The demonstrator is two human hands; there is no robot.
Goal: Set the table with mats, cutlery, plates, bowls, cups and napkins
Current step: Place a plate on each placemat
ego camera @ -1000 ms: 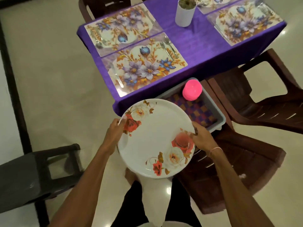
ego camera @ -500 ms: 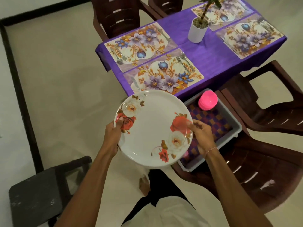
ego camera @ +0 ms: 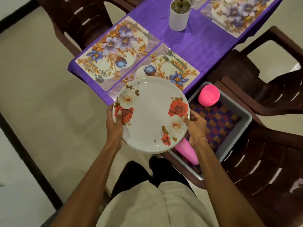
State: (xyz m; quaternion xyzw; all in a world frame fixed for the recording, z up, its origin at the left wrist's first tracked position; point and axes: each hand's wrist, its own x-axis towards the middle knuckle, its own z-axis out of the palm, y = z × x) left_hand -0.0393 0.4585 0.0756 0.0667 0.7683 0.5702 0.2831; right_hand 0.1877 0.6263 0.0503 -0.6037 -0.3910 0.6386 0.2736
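- Head view is showing a surface (ego camera: 196,45) wearing a purple cloth, with flower mats lying on it.
- On the left, the far mat (ego camera: 114,51) is lying flat, with a fork and spoon resting on its near end.
- The left grip (ego camera: 114,123) is pinching the left rim of the plate. The thumb is pressing on top by a red rose and the fingers are curling under.
- The plate (ego camera: 152,115) is hanging in the air between both hands. It is over the near edge of the surface and is hiding part of the near mat (ego camera: 172,71). It is not looking set down yet.
- I am guessing the plate is stiff, smooth and a bit slippery, and it could crack if dropped. Extra rims are peeking out below it, so more plates may be stacked under it, making it heavy. I cannot tell for sure.
- Holding the rim on two opposite sides, thumbs on top, is looking like the safe way.
- The white pot (ego camera: 178,18) is standing behind, on the cloth.
- The right grip (ego camera: 196,126) is pinching the right rim by a white rose.
- The grey tub (ego camera: 234,141) is sitting on a brown chair (ego camera: 270,169). It is holding pink bowls (ego camera: 209,97) and a pink cup (ego camera: 186,151) lying on its side.
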